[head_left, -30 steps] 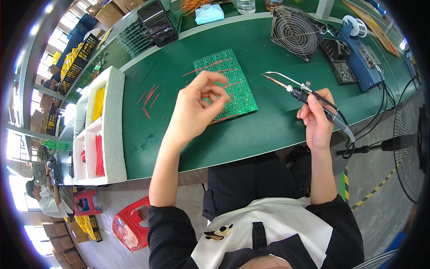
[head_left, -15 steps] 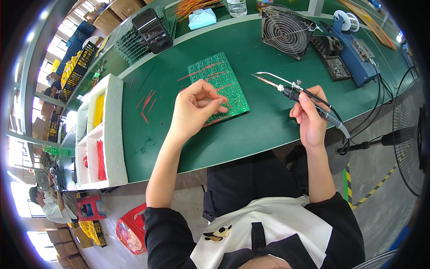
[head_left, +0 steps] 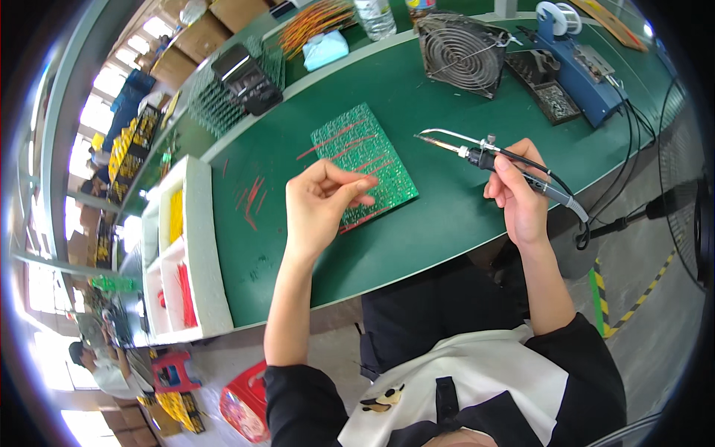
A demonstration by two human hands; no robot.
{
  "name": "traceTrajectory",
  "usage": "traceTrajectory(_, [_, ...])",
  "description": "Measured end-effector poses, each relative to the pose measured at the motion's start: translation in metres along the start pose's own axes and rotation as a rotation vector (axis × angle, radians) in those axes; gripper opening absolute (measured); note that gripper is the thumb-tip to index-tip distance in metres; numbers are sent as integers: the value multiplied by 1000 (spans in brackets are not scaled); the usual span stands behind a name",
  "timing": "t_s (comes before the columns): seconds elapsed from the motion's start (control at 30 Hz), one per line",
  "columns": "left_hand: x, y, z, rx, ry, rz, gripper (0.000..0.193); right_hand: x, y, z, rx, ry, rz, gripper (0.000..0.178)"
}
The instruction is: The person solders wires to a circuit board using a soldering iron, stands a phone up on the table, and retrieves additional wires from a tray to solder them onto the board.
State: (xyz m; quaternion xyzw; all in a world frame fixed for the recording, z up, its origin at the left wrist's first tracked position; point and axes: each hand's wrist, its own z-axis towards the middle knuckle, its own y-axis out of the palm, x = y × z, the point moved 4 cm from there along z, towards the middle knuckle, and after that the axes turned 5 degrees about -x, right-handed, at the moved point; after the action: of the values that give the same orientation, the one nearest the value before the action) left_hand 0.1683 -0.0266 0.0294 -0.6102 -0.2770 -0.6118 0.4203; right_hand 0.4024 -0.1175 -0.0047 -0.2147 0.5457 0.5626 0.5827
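Note:
My left hand hovers over the lower left of a green circuit board, thumb and forefinger pinched together. Whatever is between those fingertips is too small to make out. Several thin red wires lie slantwise across the board, some partly hidden by the hand. To the right, my right hand is closed around a soldering iron with a black and grey handle and a thin metal feed tube above its tip. The tip points left toward the board and is apart from it.
Loose red wires lie left of the board, near a white foam box holding yellow and red wires. At the back stand a square fan and a blue solder feeder with a spool. Cables trail from the iron. A pedestal fan stands right.
The whole view has shifted, so the table sits lower and tilts slightly. My left hand stays pinched over the board, and my right hand keeps hold of the soldering iron.

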Motion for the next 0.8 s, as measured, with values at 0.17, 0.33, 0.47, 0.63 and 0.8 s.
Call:
traceTrajectory(0.17, [2,1,-4,45,41,145,5,1,-4,-2,-4,39,7,14])
traceTrajectory(0.33, [12,1,-8,72,152,410,3,1,-3,-3,-5,38,-3,15])
traceTrajectory(0.47, [20,-2,-10,71,264,665,1,2,-1,-2,-43,55,-70,14])
traceTrajectory(0.63, [8,4,-5,-20,313,756,9,2,2,-1,-8,40,-53,14])
traceTrajectory(0.8, [9,6,-4,-15,388,896,10,3,3,-1,-20,20,-44,15])
